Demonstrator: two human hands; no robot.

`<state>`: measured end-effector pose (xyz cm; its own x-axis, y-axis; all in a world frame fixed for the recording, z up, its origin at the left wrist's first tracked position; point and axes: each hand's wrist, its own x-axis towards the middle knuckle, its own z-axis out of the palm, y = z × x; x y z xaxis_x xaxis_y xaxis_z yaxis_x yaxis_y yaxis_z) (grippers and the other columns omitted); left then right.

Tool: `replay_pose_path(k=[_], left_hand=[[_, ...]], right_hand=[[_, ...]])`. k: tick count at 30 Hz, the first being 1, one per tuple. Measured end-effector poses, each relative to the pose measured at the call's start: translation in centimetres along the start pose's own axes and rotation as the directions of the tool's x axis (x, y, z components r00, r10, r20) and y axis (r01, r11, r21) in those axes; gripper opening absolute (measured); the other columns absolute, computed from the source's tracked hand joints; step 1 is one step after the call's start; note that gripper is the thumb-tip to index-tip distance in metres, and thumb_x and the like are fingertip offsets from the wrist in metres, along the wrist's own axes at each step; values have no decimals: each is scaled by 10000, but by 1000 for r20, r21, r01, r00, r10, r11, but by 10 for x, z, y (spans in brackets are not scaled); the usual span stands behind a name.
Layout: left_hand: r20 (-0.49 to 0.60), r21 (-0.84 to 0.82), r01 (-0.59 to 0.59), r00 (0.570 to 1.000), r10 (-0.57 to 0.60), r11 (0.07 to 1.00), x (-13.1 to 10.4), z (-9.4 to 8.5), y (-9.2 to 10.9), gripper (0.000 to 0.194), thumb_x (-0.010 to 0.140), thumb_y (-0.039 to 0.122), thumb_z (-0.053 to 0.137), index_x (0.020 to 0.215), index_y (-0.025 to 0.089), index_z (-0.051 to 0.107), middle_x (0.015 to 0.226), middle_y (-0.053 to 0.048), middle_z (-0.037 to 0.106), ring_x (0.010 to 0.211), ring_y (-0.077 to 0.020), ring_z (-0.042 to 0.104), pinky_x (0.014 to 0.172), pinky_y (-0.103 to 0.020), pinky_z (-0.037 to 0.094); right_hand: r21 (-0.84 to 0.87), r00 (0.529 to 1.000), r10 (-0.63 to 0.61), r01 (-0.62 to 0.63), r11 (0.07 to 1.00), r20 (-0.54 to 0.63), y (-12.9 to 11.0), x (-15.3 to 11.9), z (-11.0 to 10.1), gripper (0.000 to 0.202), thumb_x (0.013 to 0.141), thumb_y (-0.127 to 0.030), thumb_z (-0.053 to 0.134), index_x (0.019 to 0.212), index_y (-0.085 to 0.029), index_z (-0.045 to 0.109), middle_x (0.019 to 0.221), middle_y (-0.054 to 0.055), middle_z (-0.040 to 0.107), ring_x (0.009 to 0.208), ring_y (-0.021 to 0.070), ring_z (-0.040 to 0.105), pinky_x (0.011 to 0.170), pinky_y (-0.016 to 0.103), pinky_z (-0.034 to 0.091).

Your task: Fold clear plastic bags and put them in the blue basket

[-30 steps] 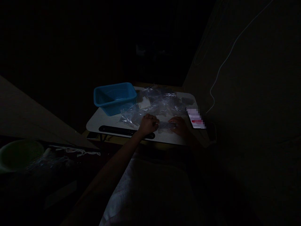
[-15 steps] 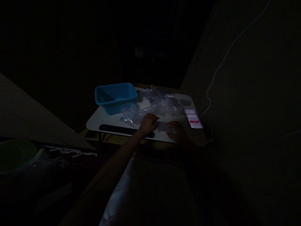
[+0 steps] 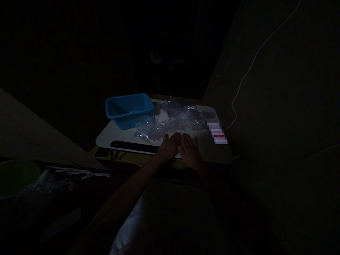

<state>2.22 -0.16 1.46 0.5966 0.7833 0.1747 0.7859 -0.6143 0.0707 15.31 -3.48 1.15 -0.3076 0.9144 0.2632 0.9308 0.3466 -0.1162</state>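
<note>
Side by side near the front edge of a small white table (image 3: 106, 139), both my hands lie flat with fingers stretched away from me. My left hand (image 3: 170, 146) is open, its fingertips close to the crumpled clear plastic bags (image 3: 175, 122). My right hand (image 3: 190, 150) is open too, thumb and fingers spread, almost touching the left. Whatever lies under the palms is hidden; the small clear packet seen earlier no longer shows. A white folded piece (image 3: 162, 116) sits among the bags. The room is very dark, so fine detail is lost.
A blue plastic basin (image 3: 130, 111) stands at the table's back left. A lit phone (image 3: 217, 132) lies at the right, near a white cable (image 3: 244, 76) running along the wall. One small dark flat piece (image 3: 208, 114) rests at the back right. A green basket (image 3: 20, 175) is low at left.
My right hand has moved left beside my left hand and flattened out. Both hands have gone from fingering a small clear packet to lying flat, and the packet is now covered or out of sight.
</note>
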Motion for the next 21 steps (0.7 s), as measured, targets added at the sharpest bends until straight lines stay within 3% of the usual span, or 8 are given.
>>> replay_pose_path(k=[4,9,21], left_hand=[[46,20,13,999,-14,1000,-1,-2,0,483,850,237,332,1326,155,332,1392,-122,328,1301,-244,252,982,-533,233],[87,53,49,995,-54,997,-3,-4,1,478,864,253,292,1328,147,333,1411,-118,287,1313,-253,219,1002,-556,184],[28,43,74,997,-75,996,-5,-2,2,477,870,262,270,1324,132,338,1407,-129,288,1302,-253,248,1010,-554,176]], right_hand=[[4,998,-27,27,1000,55,-5,3,5,602,897,-416,144,1352,-38,258,1414,159,261,1326,236,185,1054,514,48],[-23,999,4,-3,1000,38,-3,0,9,602,897,-438,152,1322,-51,331,1389,170,308,1313,246,224,1040,546,60],[-59,996,68,-72,996,-57,12,-6,8,558,893,-426,212,1268,-68,420,1344,207,377,1258,283,322,1000,580,146]])
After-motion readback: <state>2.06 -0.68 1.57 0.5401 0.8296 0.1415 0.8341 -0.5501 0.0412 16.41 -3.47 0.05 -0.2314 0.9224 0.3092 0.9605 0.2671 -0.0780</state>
